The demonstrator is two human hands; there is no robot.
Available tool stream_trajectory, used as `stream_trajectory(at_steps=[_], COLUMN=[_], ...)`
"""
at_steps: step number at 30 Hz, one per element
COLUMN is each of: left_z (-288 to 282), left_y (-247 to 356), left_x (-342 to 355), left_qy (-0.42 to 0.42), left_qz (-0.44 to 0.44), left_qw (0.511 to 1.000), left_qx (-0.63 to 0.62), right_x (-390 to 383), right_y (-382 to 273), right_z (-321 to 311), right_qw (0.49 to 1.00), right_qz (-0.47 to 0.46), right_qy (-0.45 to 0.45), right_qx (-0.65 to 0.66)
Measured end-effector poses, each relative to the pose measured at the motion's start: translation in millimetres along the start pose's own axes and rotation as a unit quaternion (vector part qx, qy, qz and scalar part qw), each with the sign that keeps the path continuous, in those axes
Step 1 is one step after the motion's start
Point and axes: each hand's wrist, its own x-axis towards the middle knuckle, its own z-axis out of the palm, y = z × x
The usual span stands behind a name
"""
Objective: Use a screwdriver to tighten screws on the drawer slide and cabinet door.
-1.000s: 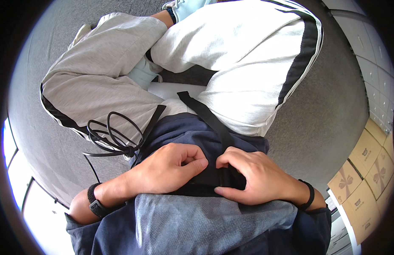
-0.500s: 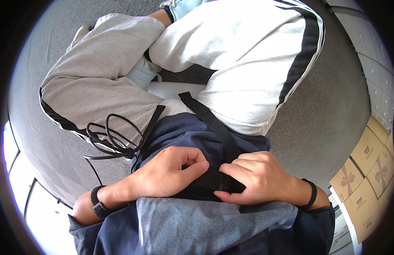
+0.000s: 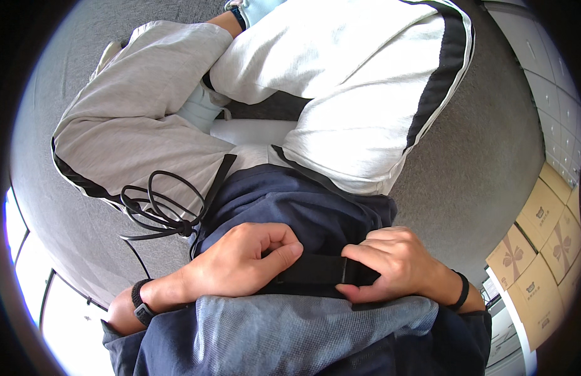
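A flat, matte black belt (image 3: 312,269) runs sideways over creased navy cloth (image 3: 278,195). The right hand (image 3: 391,262) grips its edges between thumb and fingers; the left hand (image 3: 246,260) curls narrowly against it, though whether it holds I cannot tell.

Looks matt and cloth-like on the black belt (image 3: 312,269) and pale trousers (image 3: 121,94). Shows a smooth, plastic-like sheen on the black cable (image 3: 186,227), rough matt texture on the grey floor (image 3: 466,169).
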Motion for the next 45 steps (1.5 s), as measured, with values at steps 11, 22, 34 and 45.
stream_trajectory(at_steps=[11,22,34,45], left_z=[-4,1,3,4], left_y=[5,4,5,4], left_x=[2,-5,-1,-2], left_qy=[0.072,0.102,0.115,0.135], left_qz=[-0.015,0.028,0.04,0.038], left_qw=[0.997,0.99,0.989,0.985], left_qx=[0.011,0.094,0.084,0.096], right_x=[20,65,56,64], right_y=[-5,-6,-3,-1], right_z=[0,3,-3,-7], right_qw=[0.998,0.948,0.942,0.907], right_qz=[0.027,0.153,0.179,0.205], right_qy=[-0.042,-0.169,-0.159,-0.244], right_qx=[0.04,0.221,0.236,0.277])
